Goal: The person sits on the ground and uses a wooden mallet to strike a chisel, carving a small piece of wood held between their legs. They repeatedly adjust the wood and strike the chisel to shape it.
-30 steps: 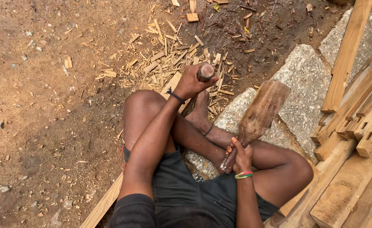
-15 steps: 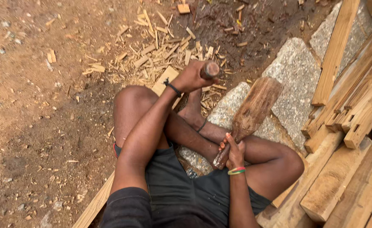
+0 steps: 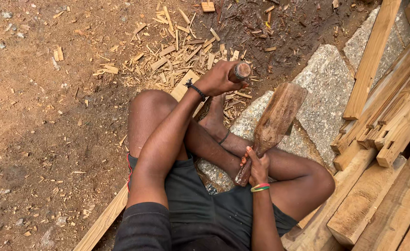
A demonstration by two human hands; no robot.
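I sit on the ground with my legs folded over a long wooden plank point(image 3: 103, 222). My left hand point(image 3: 218, 79) is closed around a round wooden chisel handle point(image 3: 240, 72), held upright over the plank near my foot. My right hand point(image 3: 258, 166) grips the thin handle of a heavy wooden mallet point(image 3: 277, 118), whose thick head is raised and tilted up to the right, below and right of the chisel's top. The chisel's blade is hidden behind my left hand.
Wood chips point(image 3: 177, 51) litter the dirt beyond the plank. Grey stone slabs point(image 3: 323, 88) lie under and right of my legs. Stacked timber beams point(image 3: 386, 125) fill the right side. Bare brown earth point(image 3: 42, 121) spreads to the left.
The view has shifted slightly. The mallet stays raised beside the chisel, its head a little farther from the handle top than before. My left hand keeps the chisel in place.
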